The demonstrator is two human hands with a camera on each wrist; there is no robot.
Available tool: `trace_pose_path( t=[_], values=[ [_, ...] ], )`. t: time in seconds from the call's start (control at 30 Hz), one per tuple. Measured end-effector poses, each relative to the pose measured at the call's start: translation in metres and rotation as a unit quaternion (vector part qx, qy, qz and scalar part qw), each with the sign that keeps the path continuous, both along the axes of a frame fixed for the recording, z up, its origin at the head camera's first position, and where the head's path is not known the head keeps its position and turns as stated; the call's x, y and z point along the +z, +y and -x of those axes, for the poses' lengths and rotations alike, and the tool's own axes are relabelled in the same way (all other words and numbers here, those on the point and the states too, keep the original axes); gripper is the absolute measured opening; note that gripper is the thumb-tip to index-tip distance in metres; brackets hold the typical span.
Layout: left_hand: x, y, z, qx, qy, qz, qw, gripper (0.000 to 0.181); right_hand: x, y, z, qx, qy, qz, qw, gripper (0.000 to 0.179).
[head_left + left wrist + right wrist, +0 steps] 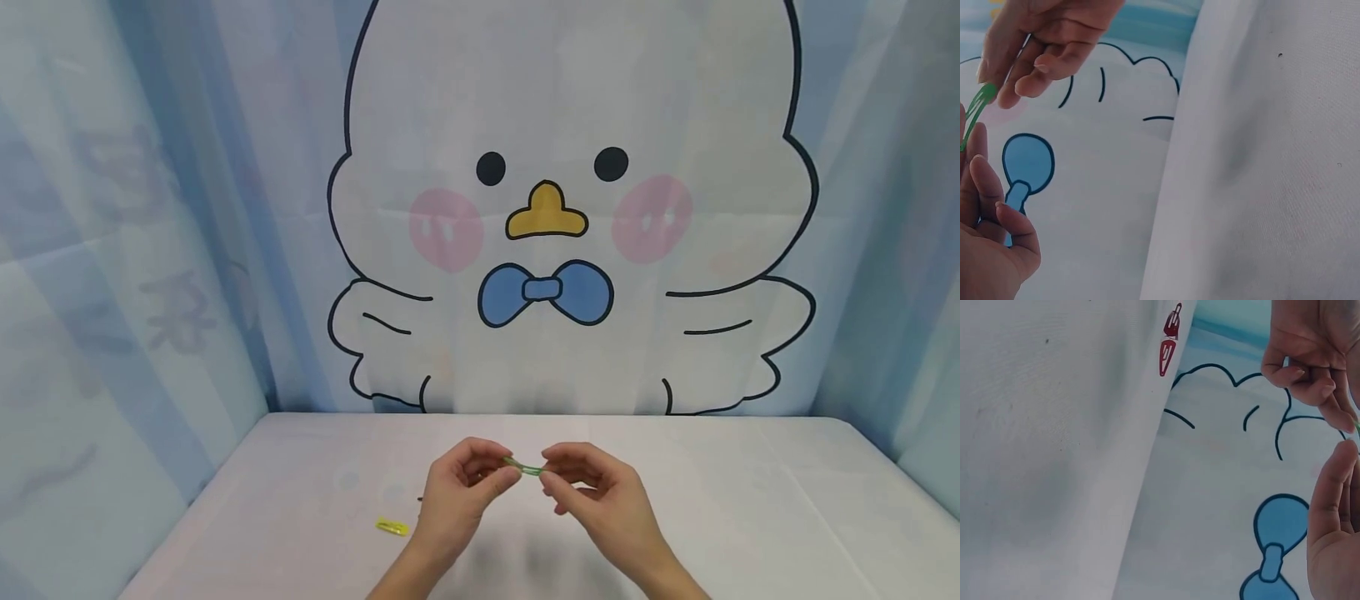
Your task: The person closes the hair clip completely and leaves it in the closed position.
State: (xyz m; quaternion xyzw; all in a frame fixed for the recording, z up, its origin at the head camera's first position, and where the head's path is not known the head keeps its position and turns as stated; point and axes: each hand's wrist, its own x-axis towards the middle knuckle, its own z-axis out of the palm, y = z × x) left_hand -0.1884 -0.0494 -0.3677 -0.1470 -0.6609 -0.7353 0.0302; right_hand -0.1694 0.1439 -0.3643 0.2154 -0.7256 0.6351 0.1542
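A green snap hair clip (531, 471) is held between my two hands above the white table. My left hand (459, 492) pinches one end of it between thumb and fingers. At the other end, my right hand (606, 500) pinches it between thumb and fingertips. Seen from the left wrist, the green clip (984, 95) has its narrow prongs spread apart and its rounded end at the right hand's fingertips. In the right wrist view only a sliver of green shows at the edge, the rest being out of frame.
A yellow snap hair clip (392, 527) lies on the table (300, 500) left of my left hand. Red hair clip shapes (1169, 340) lie near the table edge in the right wrist view. Behind stands a curtain (540, 367) with a cartoon bird.
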Motion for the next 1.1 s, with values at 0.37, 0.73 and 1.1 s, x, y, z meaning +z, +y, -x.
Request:
trace_pose_path(
  t=[0.37,0.73,1.1],
  values=[
    [-0.0015,0.0006,-0.0016,-0.025,-0.016,-0.002,0.9995,0.026,-0.0001,-0.0033,-0.0008,-0.015,-0.004,0.003,0.9999,0.013],
    [-0.0028,-0.0038,-0.0025,-0.052,0.004,0.013,0.9986,0.027,-0.0010,-0.0022,-0.0005,-0.023,-0.007,0.013,0.9996,0.011],
    [-0.0024,-0.0066,-0.0025,-0.069,-0.019,-0.002,0.9974,0.024,0.0015,0.0009,-0.0017,0.056,-0.100,0.068,0.9910,0.022]
  ],
)
